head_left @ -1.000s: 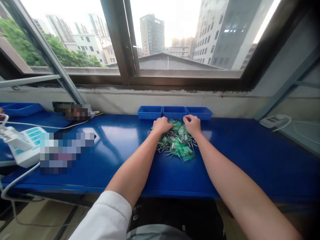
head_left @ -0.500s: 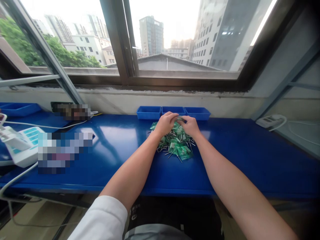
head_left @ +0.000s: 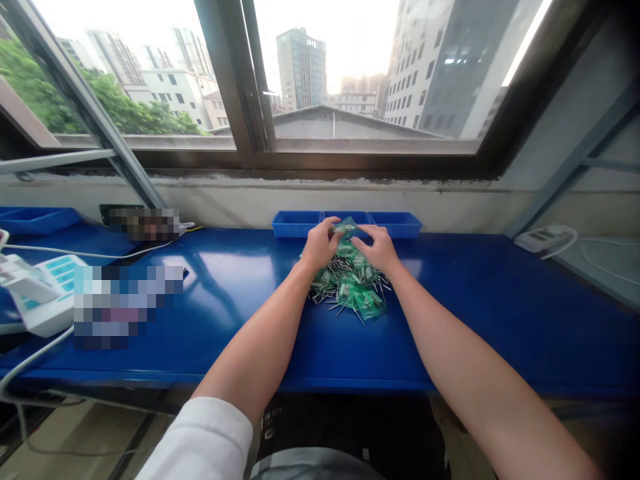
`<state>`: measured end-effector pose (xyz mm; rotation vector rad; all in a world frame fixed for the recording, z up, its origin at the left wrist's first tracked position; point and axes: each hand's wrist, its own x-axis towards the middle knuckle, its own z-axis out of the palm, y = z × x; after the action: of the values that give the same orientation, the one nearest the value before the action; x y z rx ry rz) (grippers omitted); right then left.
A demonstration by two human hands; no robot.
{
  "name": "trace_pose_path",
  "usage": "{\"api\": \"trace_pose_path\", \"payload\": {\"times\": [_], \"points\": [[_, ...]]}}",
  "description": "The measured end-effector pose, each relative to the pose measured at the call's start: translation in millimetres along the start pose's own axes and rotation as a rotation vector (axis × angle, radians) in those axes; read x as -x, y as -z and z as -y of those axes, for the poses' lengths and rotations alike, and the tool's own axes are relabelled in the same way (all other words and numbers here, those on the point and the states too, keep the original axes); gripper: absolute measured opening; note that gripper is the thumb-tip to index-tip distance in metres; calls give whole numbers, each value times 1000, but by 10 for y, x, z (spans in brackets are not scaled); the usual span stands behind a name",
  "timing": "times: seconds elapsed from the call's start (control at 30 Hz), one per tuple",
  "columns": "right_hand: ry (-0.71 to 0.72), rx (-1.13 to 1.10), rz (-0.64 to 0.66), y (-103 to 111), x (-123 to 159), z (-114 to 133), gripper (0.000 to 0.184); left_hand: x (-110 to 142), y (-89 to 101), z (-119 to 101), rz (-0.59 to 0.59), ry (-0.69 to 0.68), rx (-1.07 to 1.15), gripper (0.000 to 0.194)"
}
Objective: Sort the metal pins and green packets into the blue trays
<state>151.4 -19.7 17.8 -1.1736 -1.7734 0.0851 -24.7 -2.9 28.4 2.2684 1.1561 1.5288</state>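
A small green-tinted plastic bag (head_left: 345,228) is spread between my hands, above the far side of a pile. My left hand (head_left: 321,245) has its curled fingers and thumb at the bag's left edge and appears to hold it. At the bag's right edge is my right hand (head_left: 379,250), thumb and forefinger apart, the forefinger close to the plastic or touching it. The pile below mixes green plastic bags (head_left: 369,303) holding small pale pieces with several loose thin metal rods (head_left: 338,267). My hands hide parts of the pile's sides.
Three joined blue bins (head_left: 297,225) stand against the wall behind the pile. The blue tabletop (head_left: 240,313) runs to both sides. A white device with cables (head_left: 55,290) sits at the left, beside blurred-out items. Another white device (head_left: 544,240) lies at the far right.
My hands have moved slightly apart, and the right thumb and forefinger have spread. The green bag, mostly covered by my fingers before, now shows flat between them.
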Motion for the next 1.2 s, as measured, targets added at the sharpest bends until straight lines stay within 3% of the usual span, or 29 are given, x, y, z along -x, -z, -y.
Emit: {"api": "trace_pose_path", "payload": {"times": [0.07, 0.17, 0.27, 0.33, 0.57, 0.93, 1.1, 1.2], "points": [[-27, 34, 12, -1, 4, -28, 41, 1, 44, 3, -85, 144, -9, 31], [-93, 67, 41, -13, 9, -75, 42, -12, 125, 16, -200, 323, -93, 18], [-145, 85, 52, -27, 12, -103, 40, -39, 192, 46, -262, 432, -154, 4], [-159, 94, 55, -33, 12, -110, 39, -54, 220, 77, -290, 471, -155, 5], [-149, 113, 71, -42, 5, -136, 37, -38, 248, 207, -282, 533, -76, 19], [-141, 123, 90, -36, 14, -117, 36, -109, 170, 484, -351, 484, 123, 46], [-149, 128, 112, -29, 11, -100, 36, -98, 129, 502, -220, 499, 211, 72], [-155, 139, 115, -28, 7, -95, 36, -85, 133, 454, -175, 502, 161, 71]]}}
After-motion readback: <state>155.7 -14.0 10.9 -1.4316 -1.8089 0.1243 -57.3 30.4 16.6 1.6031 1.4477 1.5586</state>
